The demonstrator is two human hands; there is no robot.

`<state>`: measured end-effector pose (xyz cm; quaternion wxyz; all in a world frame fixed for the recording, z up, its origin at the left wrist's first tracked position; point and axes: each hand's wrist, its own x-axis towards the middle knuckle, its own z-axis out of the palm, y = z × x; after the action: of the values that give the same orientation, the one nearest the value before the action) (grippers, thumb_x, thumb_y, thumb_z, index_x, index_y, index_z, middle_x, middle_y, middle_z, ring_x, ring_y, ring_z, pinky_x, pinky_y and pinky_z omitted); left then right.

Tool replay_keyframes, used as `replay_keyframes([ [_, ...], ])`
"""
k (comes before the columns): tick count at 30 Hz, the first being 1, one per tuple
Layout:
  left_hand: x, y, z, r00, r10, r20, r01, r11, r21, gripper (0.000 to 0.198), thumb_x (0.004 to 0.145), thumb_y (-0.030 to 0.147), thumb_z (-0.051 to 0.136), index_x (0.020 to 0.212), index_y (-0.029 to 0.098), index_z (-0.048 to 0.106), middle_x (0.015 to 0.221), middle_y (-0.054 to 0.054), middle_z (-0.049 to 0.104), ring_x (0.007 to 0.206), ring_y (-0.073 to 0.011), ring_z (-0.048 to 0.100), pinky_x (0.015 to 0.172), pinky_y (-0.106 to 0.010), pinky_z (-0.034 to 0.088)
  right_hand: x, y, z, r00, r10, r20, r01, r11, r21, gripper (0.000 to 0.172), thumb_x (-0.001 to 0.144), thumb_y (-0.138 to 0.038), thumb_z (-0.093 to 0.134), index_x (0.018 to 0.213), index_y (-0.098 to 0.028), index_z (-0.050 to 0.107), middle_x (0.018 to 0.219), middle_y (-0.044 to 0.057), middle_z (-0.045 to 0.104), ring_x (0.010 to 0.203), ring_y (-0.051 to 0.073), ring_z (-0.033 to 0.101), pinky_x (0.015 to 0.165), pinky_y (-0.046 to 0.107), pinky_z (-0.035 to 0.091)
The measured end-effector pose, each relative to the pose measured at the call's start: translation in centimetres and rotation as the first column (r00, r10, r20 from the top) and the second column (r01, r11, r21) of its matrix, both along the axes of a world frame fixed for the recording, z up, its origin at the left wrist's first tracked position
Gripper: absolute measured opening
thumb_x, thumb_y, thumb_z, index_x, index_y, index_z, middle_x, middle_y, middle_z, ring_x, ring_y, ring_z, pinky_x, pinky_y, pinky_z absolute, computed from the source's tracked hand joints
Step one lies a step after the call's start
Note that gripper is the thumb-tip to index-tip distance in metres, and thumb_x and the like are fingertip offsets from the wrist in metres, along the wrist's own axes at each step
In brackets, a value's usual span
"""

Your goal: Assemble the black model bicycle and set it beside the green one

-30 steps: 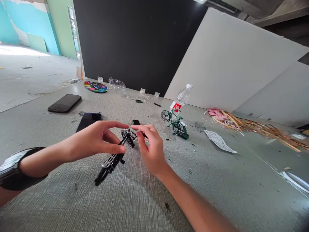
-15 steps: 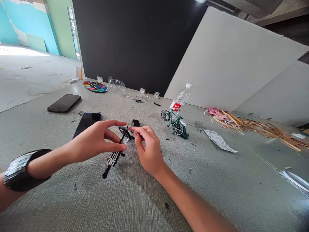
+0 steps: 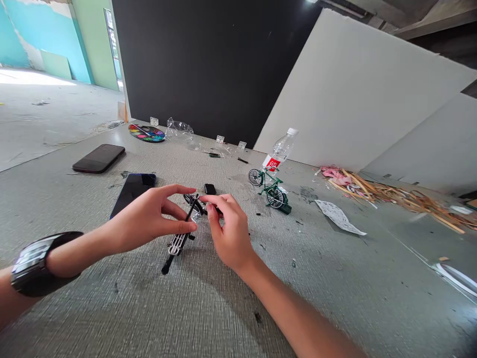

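Note:
A black model bicycle (image 3: 176, 244) with a silver rear rack is between my hands, above the grey textured tabletop. My left hand (image 3: 152, 214) grips it from the left, thumb and fingers around its frame. On the other side, my right hand (image 3: 230, 226) pinches at its front end near the handlebar; the fingers cover what exactly they hold. The front wheel shows partly between the hands. Beyond and to the right stands a green model bicycle (image 3: 270, 188), touched by neither hand.
Two dark phones (image 3: 99, 158) (image 3: 133, 191) lie to the left. A small black box-like piece (image 3: 209, 189) sits just past my hands. Farther back are a paint palette (image 3: 146, 133), a plastic bottle (image 3: 280, 149) and clear packaging (image 3: 179, 129). A printed sheet (image 3: 340, 217) and wood strips (image 3: 402, 195) lie right.
Almost nothing differs. The rear end of the black model bicycle has shifted slightly to the right, and my left wrist has moved a little the same way. Both hands keep their hold.

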<state>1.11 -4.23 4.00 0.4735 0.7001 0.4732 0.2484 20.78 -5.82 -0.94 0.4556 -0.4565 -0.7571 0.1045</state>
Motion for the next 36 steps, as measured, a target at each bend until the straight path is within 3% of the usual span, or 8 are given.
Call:
replay_keyframes([
  [11,0.04,-0.16,-0.14,0.999,-0.011,0.031,0.011,1.0,0.013,0.073,0.074,0.037,0.078,0.138,0.022,0.046,0.082,0.0,0.077,0.079,-0.0204,0.07,0.065,-0.028,0.05,-0.16,-0.07,0.06,1.0,-0.014,0.008,0.014,1.0,0.013,0.026,0.098,-0.019,0.044,0.115,-0.024,0.063,0.102,0.006,0.061,0.09,0.016,0.061,0.081,0.033,0.05],
  [22,0.07,-0.15,-0.29,0.999,-0.007,0.035,0.007,1.0,-0.002,0.073,0.074,0.036,0.078,0.138,0.022,0.046,0.082,0.001,0.077,0.08,-0.02,0.07,0.068,-0.028,0.05,0.04,-0.14,0.09,0.999,-0.002,0.05,0.0,0.999,0.039,0.028,0.098,-0.017,0.043,0.118,-0.022,0.063,0.1,0.006,0.059,0.082,0.014,0.06,0.072,0.03,0.052],
  [29,-0.07,-0.12,-0.34,0.999,-0.009,0.033,0.009,1.0,0.018,0.072,0.074,0.038,0.078,0.137,0.022,0.046,0.084,0.0,0.077,0.082,-0.0214,0.071,0.07,-0.029,0.051,0.18,-0.07,0.32,0.998,-0.024,0.064,0.018,0.996,0.084,0.024,0.099,-0.019,0.044,0.114,-0.022,0.063,0.099,0.006,0.066,0.088,0.017,0.063,0.079,0.034,0.052],
  [36,-0.08,-0.02,-0.58,1.0,-0.007,0.025,0.006,0.999,0.04,0.073,0.073,0.041,0.078,0.137,0.023,0.047,0.084,-0.001,0.077,0.081,-0.0219,0.072,0.069,-0.03,0.053,0.14,-0.07,0.56,0.998,-0.03,0.062,0.031,0.999,-0.013,0.024,0.099,-0.021,0.044,0.119,-0.023,0.056,0.1,0.007,0.064,0.087,0.017,0.062,0.077,0.035,0.053],
])
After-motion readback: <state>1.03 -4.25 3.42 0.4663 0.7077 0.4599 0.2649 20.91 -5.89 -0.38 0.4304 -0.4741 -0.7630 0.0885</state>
